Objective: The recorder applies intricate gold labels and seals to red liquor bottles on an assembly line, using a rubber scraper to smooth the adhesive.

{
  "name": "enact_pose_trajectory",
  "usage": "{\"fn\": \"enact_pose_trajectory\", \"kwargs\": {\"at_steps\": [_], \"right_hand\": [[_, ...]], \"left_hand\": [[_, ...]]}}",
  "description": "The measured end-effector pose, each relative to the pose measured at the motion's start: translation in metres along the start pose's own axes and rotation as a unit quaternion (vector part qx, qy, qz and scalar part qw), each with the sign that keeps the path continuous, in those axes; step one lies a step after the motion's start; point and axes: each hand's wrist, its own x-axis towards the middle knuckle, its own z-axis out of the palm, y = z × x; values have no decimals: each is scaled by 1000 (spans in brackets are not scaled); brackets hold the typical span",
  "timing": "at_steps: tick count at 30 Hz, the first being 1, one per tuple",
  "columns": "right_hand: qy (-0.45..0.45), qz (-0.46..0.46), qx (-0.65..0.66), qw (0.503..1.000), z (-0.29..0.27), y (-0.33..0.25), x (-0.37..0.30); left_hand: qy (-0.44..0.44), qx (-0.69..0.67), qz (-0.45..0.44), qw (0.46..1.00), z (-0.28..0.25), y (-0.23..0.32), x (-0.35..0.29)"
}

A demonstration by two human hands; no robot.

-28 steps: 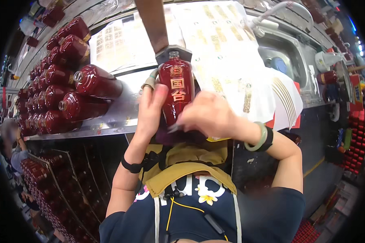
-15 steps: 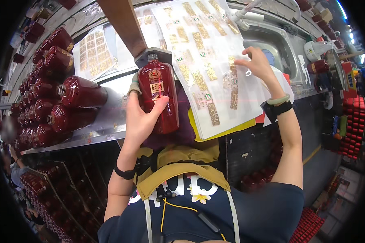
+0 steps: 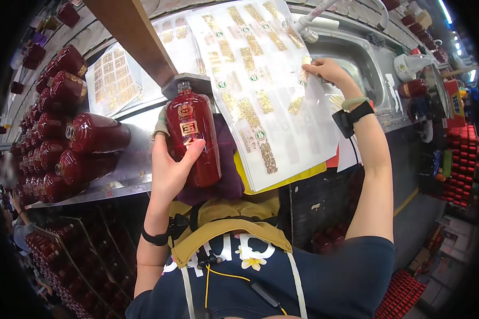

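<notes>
My left hand [image 3: 168,167] is wrapped round a dark red glass bottle [image 3: 203,143] with gold lettering, its thumb across the front. The bottle leans with its neck against a dark block at the foot of a wooden post [image 3: 133,37], over a purple cloth [image 3: 230,159]. On the right, my right hand [image 3: 332,73] pinches the upper end of a gold decal strip [image 3: 299,95] between thumb and fingertips. That strip hangs slantwise over a white sheet [image 3: 287,149] bearing several similar gold strips with small green round marks.
Several red bottles [image 3: 98,133] lie and stand on the metal counter at left. Behind them is a sheet of square gold decals [image 3: 114,80]. A steel sink [image 3: 378,58] with a tap [image 3: 307,31] lies at right. Yellow material [image 3: 298,178] shows under the white sheet.
My right hand, open above the sheet before, has closed on a gold decal strip, which is now lifted and tilted. The left hand keeps its hold on the bottle. The view has shifted slightly.
</notes>
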Motion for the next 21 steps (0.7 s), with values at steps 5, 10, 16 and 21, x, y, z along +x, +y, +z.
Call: {"fn": "enact_pose_trajectory", "kwargs": {"at_steps": [5, 10, 16, 21], "right_hand": [[212, 45, 63, 974, -19, 25, 28], [546, -191, -168, 798, -37, 25, 41], [173, -90, -322, 926, 1, 27, 46], [309, -126, -162, 929, -37, -8, -2]], "left_hand": [[-4, -23, -5, 1000, 1, 0, 0], [-9, -21, -7, 1000, -1, 2, 0], [-13, -4, -23, 1000, -2, 7, 1], [103, 146, 143, 974, -8, 1, -3]]}}
